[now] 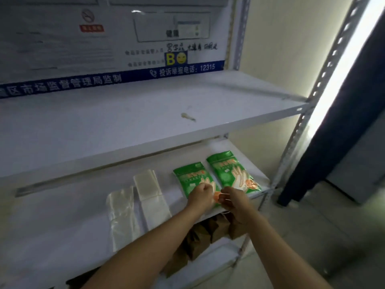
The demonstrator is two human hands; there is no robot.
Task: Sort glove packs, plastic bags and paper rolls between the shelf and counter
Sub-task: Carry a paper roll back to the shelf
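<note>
Pinching the near end of the left glove pack [190, 180], the left hand [201, 195] and right hand [233, 200] hold what looks light, floppy and slippery, best grabbed by its edges.

A blue-edged notice [112, 49] fills eleven o'clock, with a yellow smiley sticker [176, 58] at twelve. A dark panel [341, 132] stands at three o'clock. Brown bags [200, 236] sit at six, and there's a smudge [188, 117] near centre.

A: Arms?
B: Both are reaching forward, bare forearms converging toward the far right.
A: Hands?
B: Left hand [201, 195] is curling knuckles-up. Right hand [233, 202] is curling just beside it. Both are pinching the near edge of one glove pack [188, 178].
</note>
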